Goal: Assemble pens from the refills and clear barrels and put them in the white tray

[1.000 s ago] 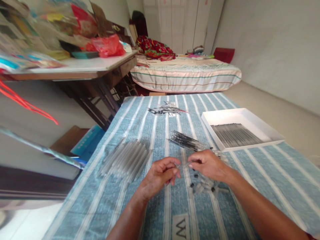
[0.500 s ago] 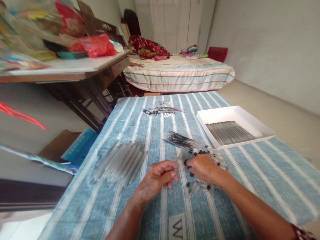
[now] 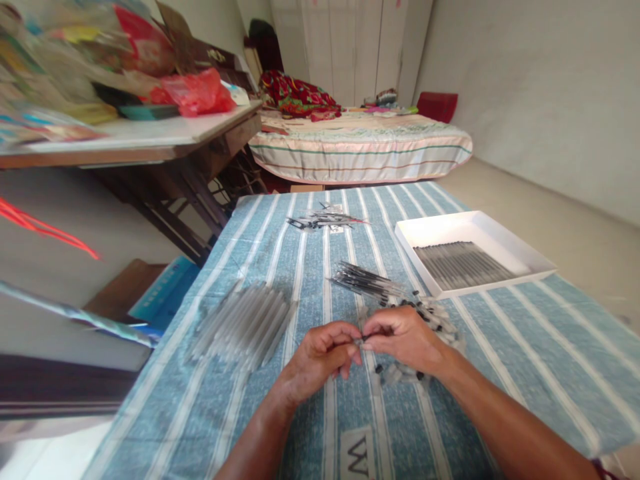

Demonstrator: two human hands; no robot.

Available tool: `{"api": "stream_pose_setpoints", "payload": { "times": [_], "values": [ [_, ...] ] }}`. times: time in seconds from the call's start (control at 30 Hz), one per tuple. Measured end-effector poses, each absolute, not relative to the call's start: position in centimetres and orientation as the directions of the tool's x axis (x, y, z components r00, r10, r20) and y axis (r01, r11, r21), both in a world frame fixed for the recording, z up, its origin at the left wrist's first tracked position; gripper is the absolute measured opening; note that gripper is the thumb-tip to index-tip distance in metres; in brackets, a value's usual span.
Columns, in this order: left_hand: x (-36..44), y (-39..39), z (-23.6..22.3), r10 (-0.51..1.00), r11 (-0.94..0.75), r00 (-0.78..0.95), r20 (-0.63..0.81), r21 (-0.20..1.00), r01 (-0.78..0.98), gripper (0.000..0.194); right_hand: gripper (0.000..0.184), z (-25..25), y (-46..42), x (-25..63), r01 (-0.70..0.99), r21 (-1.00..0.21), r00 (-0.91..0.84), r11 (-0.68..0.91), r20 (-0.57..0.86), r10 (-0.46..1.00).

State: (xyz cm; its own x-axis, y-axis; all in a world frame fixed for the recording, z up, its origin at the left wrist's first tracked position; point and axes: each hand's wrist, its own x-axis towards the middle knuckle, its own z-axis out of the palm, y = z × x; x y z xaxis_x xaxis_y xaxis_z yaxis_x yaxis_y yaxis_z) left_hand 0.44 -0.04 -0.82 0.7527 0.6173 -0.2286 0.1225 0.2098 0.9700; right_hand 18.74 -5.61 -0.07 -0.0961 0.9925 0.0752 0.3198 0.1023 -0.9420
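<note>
My left hand [image 3: 327, 353] and my right hand [image 3: 405, 337] meet fingertip to fingertip above the cloth. Between the right thumb and forefinger is a small black pen part [image 3: 365, 337]. The left fingers are pinched against its other side; what they hold is mostly covered. Close by my right hand lies a loose pile of small clear and black pen parts [image 3: 443, 323], with a few more below the wrist. Just beyond it are dark, thin pen refills [image 3: 365, 279] in a bundle. Translucent pen barrels [image 3: 245, 323] lie in rows left of my left hand.
A white box lid [image 3: 500, 291] at the right holds a row of pens [image 3: 460, 263]. More thin dark pieces [image 3: 325, 220] lie at the far end of the striped tablecloth [image 3: 280, 413]. Left stands a cluttered desk [image 3: 200, 133]; behind is a bed [image 3: 360, 150].
My right hand has come up and left from the pile with a small black pen part and now touches my left fingertips. My left hand has hardly moved.
</note>
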Motion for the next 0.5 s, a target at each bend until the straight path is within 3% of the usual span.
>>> {"api": "stream_pose_setpoints", "payload": {
  "times": [0.5],
  "values": [
    [0.35, 0.21, -0.54, 0.606, 0.220, 0.746, -0.276, 0.960, 0.175, 0.017, 0.008, -0.58, -5.67, 18.06, 0.233, -0.966, -0.030, 0.114, 0.110, 0.993]
  ]
}}
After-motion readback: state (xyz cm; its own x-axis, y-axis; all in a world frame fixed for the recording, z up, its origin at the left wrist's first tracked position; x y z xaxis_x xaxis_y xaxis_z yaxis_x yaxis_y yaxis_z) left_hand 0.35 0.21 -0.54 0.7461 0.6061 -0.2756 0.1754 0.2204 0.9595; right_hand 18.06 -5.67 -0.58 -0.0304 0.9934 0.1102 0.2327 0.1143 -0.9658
